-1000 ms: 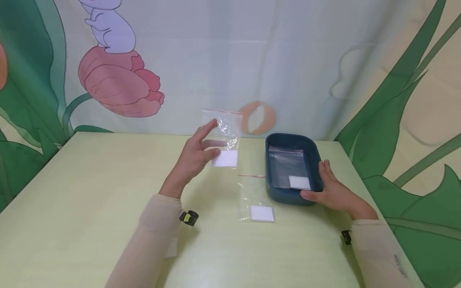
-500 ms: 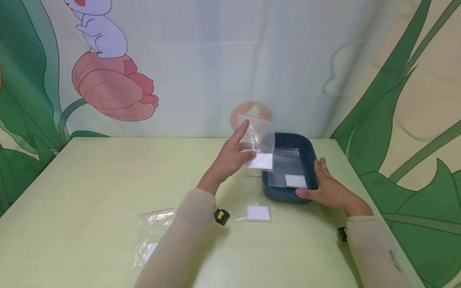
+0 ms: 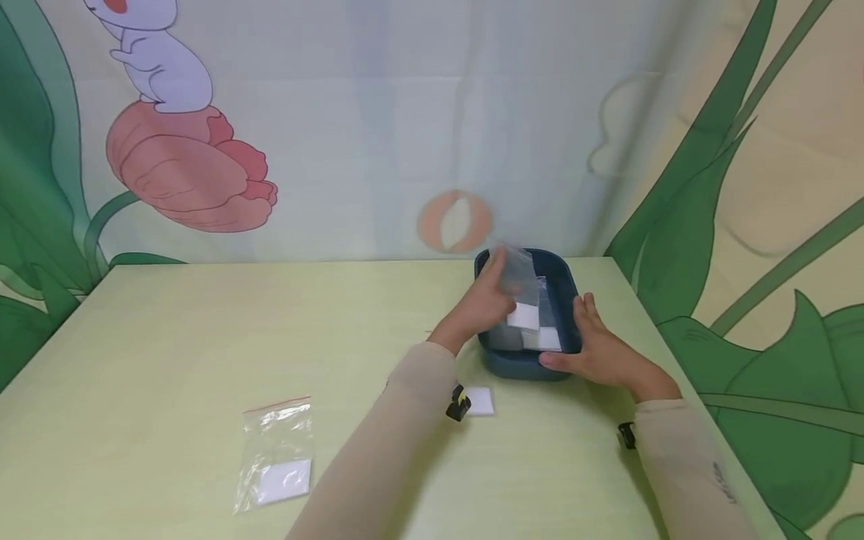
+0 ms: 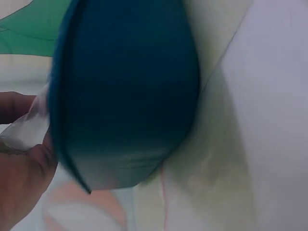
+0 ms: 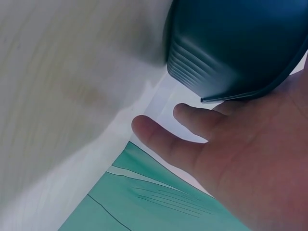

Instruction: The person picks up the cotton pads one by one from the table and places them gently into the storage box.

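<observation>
In the head view my left hand (image 3: 478,306) pinches a clear zip bag (image 3: 523,315) with a white piece in its lower part. This bag is over the opening of a dark blue container (image 3: 520,367). Another bag (image 3: 550,339) with a white piece lies inside the container, partly covered by the held one. My right hand (image 3: 607,361) touches the container's right side, its thumb by the near rim. The right wrist view shows the right hand's fingers (image 5: 163,142) extended beside the container (image 5: 236,43). In the left wrist view the container wall (image 4: 125,86) hides part of the held bag (image 4: 31,122).
One zip bag (image 3: 277,457) with a white piece lies on the table's (image 3: 182,352) left front. Near the container's front, another bag's white piece (image 3: 481,402) shows from behind the left wrist. A printed curtain (image 3: 351,150) hangs behind the table.
My left hand has carried the zip bag rightward from beside the container to over its opening. The left table bag has come into full view. The right hand stays at the container.
</observation>
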`<state>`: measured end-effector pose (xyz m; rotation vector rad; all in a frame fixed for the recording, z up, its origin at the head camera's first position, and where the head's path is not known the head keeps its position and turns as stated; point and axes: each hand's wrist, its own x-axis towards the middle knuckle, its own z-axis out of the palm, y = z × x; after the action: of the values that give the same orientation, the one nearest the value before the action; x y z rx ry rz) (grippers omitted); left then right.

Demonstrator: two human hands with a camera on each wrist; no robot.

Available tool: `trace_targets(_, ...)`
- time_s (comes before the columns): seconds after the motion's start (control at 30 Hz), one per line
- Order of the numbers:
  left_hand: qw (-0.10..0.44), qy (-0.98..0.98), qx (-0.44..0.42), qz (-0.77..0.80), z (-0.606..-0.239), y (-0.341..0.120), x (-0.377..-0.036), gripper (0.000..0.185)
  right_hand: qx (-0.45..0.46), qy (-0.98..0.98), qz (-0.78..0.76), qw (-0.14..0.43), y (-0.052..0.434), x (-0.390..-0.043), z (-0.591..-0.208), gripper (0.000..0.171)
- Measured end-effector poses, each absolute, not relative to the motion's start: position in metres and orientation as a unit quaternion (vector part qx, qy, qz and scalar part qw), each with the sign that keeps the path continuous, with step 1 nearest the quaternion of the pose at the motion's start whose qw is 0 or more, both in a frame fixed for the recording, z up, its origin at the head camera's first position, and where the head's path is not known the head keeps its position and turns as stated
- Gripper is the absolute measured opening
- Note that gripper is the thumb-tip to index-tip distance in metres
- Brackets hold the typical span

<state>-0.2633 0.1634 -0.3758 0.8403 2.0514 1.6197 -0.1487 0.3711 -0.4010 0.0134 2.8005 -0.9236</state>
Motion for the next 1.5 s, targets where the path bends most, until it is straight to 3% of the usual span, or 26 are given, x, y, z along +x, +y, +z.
trace_targets(0.4,0.187,0.791,0.275,0.514,-0.392,0.192,-0.257,0.091,-0.001,0.948,-0.304,0.095,0.360,-0.153,-0.396,0.127)
trace_targets(0.83,0.181,0.848,0.191,0.459,-0.398,0.208,-0.252,0.092,0.000,0.948,-0.305,0.095,0.361,-0.149,-0.396,0.126)
trace_targets(1.2,0.135,0.856,0.203,0.455,-0.394,0.203,-0.253,0.089,0.010,0.951,-0.295,0.094,0.365,-0.149,-0.401,0.126)
trace_targets(1.5,0.096,0.813,0.249,0.518,-0.369,0.169,-0.246,0.076,0.013,0.947,-0.305,0.101,0.368,-0.147,-0.397,0.127)
